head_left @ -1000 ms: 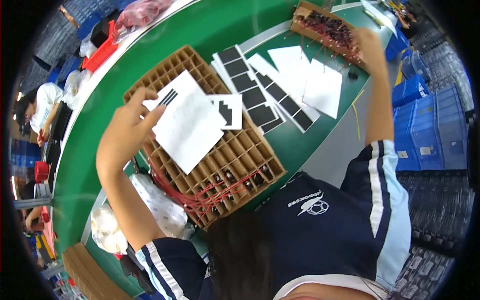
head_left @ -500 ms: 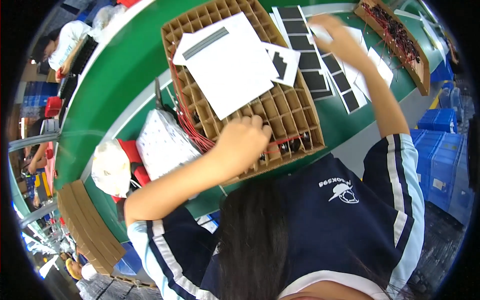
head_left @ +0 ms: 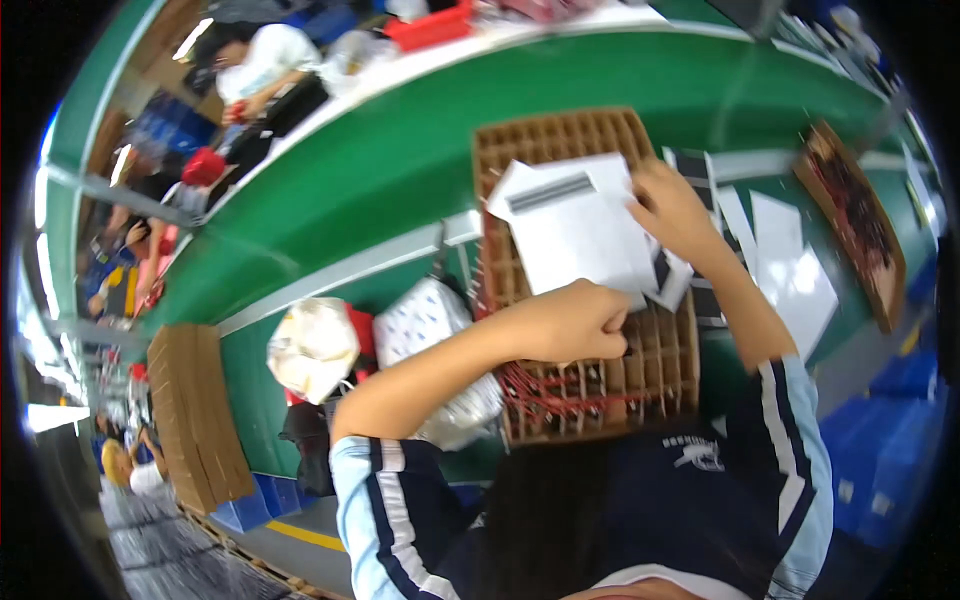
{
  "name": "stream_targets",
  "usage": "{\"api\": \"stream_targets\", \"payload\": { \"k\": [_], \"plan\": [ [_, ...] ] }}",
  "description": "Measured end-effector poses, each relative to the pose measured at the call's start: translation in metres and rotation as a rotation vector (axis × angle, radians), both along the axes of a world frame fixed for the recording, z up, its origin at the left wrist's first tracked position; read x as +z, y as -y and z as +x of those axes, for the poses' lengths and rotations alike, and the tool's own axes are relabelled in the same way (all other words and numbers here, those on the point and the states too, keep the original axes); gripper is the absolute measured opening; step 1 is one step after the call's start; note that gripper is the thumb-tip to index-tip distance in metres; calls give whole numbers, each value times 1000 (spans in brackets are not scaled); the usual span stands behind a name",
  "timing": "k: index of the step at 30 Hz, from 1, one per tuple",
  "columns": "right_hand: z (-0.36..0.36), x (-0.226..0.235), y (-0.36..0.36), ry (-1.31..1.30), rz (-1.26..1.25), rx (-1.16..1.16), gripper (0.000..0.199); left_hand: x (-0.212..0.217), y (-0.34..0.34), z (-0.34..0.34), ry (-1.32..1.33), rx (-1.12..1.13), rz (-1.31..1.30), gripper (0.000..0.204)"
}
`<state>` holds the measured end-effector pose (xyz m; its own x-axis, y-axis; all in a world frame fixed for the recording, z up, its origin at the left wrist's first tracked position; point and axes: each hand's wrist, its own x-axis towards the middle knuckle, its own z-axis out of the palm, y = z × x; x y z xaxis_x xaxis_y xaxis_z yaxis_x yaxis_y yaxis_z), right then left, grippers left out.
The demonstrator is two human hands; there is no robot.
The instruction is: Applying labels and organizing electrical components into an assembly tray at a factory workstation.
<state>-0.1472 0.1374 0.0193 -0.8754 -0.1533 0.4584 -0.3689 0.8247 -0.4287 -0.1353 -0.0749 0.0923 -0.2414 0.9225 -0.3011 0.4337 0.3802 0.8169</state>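
A brown cardboard grid tray (head_left: 560,140) lies on the green table in front of me. White sheets (head_left: 580,235) with a dark stripe rest across its middle. My right hand (head_left: 672,208) grips the sheets' right edge, thumb and fingers closed on the paper. My left hand (head_left: 578,320) is curled into a fist over the tray's near cells, just below the sheets; nothing shows in it. Small parts with red wires (head_left: 560,392) fill the nearest rows of cells.
White plastic bags (head_left: 315,345) and a dotted pack (head_left: 425,320) lie left of the tray. Flat cardboard is stacked (head_left: 195,410) at far left. A second tray of dark red parts (head_left: 860,220) and loose white sheets (head_left: 800,270) sit right. People (head_left: 265,60) work across the table.
My left hand left the white sheets and dropped to the tray's near cells. My right hand came back from the far tray and took the sheets' edge. The view swung left.
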Motion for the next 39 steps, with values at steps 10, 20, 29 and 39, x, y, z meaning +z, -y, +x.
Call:
{"api": "stream_targets", "payload": {
  "k": [10, 20, 29, 39],
  "plan": [
    [94, -21, 17, 100, 17, -214, 25, -107, -18, -53, -131, 575, 264, 33],
    [68, -30, 8, 177, -107, -287, 18, -98, -22, -46, -535, 477, 46, 42],
    [71, -33, 6, 196, -89, -286, 17, -100, -44, -36, -595, 448, -13, 38],
    [66, -36, 11, 131, -105, -328, 12, -103, -37, -40, -585, 511, 297, 32]
  ]
}}
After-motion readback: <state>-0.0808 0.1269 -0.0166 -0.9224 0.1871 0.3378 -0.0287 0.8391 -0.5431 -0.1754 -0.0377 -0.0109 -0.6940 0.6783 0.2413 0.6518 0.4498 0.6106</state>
